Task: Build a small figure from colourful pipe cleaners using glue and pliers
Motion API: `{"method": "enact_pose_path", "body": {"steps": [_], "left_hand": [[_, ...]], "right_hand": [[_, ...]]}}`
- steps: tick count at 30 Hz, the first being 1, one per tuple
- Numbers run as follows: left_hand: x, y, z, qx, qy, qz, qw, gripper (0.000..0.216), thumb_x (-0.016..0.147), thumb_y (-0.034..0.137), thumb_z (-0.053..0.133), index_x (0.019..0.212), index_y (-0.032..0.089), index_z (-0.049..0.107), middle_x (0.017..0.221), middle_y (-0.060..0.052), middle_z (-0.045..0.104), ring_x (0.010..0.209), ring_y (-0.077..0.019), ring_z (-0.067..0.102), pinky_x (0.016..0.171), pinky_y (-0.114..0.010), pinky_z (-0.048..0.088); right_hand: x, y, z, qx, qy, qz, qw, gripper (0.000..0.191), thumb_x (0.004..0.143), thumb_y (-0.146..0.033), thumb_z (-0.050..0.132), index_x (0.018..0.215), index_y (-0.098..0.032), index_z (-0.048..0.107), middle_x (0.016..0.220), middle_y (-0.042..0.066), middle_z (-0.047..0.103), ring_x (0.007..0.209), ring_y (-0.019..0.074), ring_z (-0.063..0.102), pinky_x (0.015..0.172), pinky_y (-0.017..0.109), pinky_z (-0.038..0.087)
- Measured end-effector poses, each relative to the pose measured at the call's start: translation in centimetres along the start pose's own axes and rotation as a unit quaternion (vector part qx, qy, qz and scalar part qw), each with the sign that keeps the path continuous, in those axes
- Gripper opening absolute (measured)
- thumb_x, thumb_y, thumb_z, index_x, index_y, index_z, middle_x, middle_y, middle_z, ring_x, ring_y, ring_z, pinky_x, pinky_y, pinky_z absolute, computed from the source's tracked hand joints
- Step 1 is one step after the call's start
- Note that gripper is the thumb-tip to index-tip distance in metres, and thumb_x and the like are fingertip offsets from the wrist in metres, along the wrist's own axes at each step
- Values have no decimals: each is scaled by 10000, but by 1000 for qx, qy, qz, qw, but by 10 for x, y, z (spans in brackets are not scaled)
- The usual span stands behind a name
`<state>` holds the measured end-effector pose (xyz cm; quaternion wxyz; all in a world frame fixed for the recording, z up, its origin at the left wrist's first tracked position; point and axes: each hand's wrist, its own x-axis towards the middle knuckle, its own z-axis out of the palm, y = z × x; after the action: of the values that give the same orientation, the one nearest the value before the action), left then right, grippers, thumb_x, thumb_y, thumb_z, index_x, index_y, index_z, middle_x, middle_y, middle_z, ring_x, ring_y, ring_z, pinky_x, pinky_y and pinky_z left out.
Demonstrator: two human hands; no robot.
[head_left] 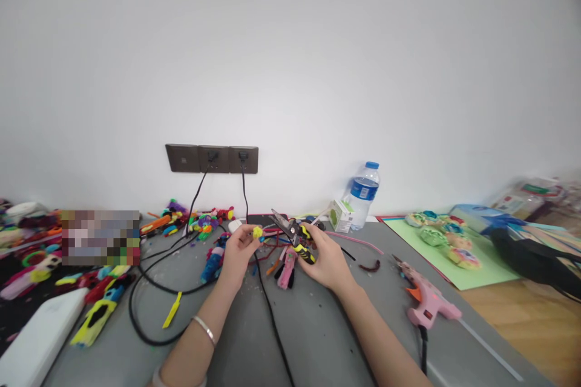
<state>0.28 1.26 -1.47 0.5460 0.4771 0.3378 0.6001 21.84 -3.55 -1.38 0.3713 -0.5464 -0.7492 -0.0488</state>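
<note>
Between the fingertips of my left hand (240, 254) is a small yellow fuzzy piece (258, 232) with a bit of blue below it. My right hand (327, 257) is wrapped round the yellow-and-black handles of a pair of scissors (295, 234). The blades point up and left, toward the yellow piece, and appear parted. Just below the scissors lies a pink fuzzy figure (285, 269) with black parts. A blue fuzzy figure (212, 263) rests left of my left hand. Red and pink pipe cleaners (358, 240) lie behind both hands.
A pink glue gun (429, 302) with a cord lies at the right. Behind stand a water bottle (364, 193) and a small carton (341, 216). Black cables (136, 308) loop across the table from wall sockets (212, 159). A white box-shaped object (43, 335) sits front left.
</note>
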Motion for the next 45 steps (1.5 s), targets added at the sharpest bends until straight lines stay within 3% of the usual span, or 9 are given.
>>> {"method": "enact_pose_path", "body": {"steps": [5, 11, 17, 25, 36, 42, 45], "left_hand": [[-1, 2, -1, 57, -11, 32, 998, 228, 647, 197, 745, 867, 177, 687, 885, -67, 740, 874, -219, 692, 839, -344, 527], [-1, -2, -4, 78, 20, 40, 996, 231, 647, 211, 737, 876, 184, 727, 914, -78, 756, 873, -239, 701, 778, -349, 563], [-2, -4, -8, 111, 23, 65, 991, 220, 661, 205, 735, 879, 192, 761, 967, -88, 759, 896, -257, 698, 835, -394, 560], [-3, 2, -9, 146, 4, 90, 985, 202, 680, 203, 730, 876, 219, 777, 991, -81, 755, 928, -265, 695, 828, -392, 574], [-3, -1, -9, 163, -5, 101, 981, 212, 717, 230, 710, 919, 222, 775, 1015, -79, 754, 944, -270, 693, 824, -394, 577], [-4, 3, -7, 155, -9, 87, 984, 251, 723, 249, 711, 967, 212, 755, 1003, -79, 756, 898, -254, 703, 824, -375, 569], [-5, 2, -6, 142, -13, 72, 987, 274, 731, 268, 711, 995, 201, 727, 994, -84, 752, 912, -246, 699, 829, -359, 558]], "right_hand": [[0, -3, -3, 13, -38, -23, 999, 618, 690, -189, 574, 1297, -199, 456, 1213, 118, 623, 1090, 272, 608, 902, 391, 507], [0, -6, -3, 31, -89, -13, 995, 574, 729, -229, 584, 1290, -198, 466, 1217, 126, 624, 1074, 286, 610, 884, 407, 497], [1, -12, -11, 58, -134, -1, 989, 528, 722, -192, 574, 1239, -229, 476, 1027, 54, 674, 782, 205, 644, 715, 304, 489], [1, -5, -11, 43, -135, -6, 990, 499, 688, -140, 536, 1176, -231, 487, 784, 0, 645, 640, 181, 594, 614, 258, 422], [-1, -2, -9, 40, -137, -6, 990, 470, 695, -127, 519, 1152, -232, 494, 759, -9, 636, 646, 182, 592, 633, 259, 426], [-1, -1, -5, 18, -109, 11, 994, 511, 710, -152, 516, 1216, -210, 470, 893, 45, 676, 717, 206, 633, 634, 274, 461], [0, -1, -5, 12, -82, 22, 996, 558, 692, -181, 543, 1242, -200, 455, 1014, 77, 677, 831, 228, 656, 709, 299, 494]]}}
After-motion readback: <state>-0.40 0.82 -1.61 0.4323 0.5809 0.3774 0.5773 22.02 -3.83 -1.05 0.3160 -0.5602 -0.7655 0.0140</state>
